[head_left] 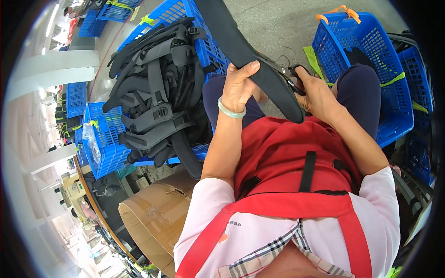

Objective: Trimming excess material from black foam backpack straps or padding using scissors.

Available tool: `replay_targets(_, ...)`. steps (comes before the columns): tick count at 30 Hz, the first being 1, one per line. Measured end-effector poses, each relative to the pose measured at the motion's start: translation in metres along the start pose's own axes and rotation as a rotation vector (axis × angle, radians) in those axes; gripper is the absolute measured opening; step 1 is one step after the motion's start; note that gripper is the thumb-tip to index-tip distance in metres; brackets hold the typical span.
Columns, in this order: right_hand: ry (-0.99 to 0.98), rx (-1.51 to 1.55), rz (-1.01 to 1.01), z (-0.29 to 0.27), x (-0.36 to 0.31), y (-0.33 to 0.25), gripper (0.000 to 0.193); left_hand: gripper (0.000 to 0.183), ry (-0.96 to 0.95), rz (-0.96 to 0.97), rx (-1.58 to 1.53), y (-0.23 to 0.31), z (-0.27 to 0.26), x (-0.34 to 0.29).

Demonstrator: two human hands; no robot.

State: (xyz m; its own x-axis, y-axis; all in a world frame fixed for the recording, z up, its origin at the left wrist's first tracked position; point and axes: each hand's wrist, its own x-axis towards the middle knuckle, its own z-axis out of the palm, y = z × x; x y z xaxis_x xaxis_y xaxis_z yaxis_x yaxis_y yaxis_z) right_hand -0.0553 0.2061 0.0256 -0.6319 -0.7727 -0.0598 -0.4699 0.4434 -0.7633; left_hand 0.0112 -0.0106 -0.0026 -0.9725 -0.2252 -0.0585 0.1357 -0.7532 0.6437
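Observation:
A long dark grey padded strap [232, 34] with a rounded lower end runs down across the middle, in front of my lap. My left hand [237, 87] grips it partway along, thumb on top and fingers behind. My right hand [319, 95] is closed round the dark handles of a pair of scissors [289, 79]. Their metal blades lie against the strap's right edge, and how far they are apart I cannot tell. Loose threads show just beyond the blades.
At left, a blue crate [211, 48] is heaped with dark padded straps with buckles [160, 99]. A blue basket [394, 109] with dark pieces inside stands by my right knee. A cardboard box [155, 213] sits at lower left, and more blue baskets [105, 134] stand beyond.

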Motion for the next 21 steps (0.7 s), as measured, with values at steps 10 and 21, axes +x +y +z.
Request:
replay_targets(10, 0.039, 0.046, -0.008, 0.009, 0.001, 0.011, 0.030, 0.019, 0.080, -0.047, -0.063, -0.002, 0.015, 0.001)
replay_targets(21, 0.168, 0.277, -0.070, 0.016, 0.005, 0.025, 0.031, 0.023, -0.019, -0.089, -0.110, -0.011, 0.006, 0.000)
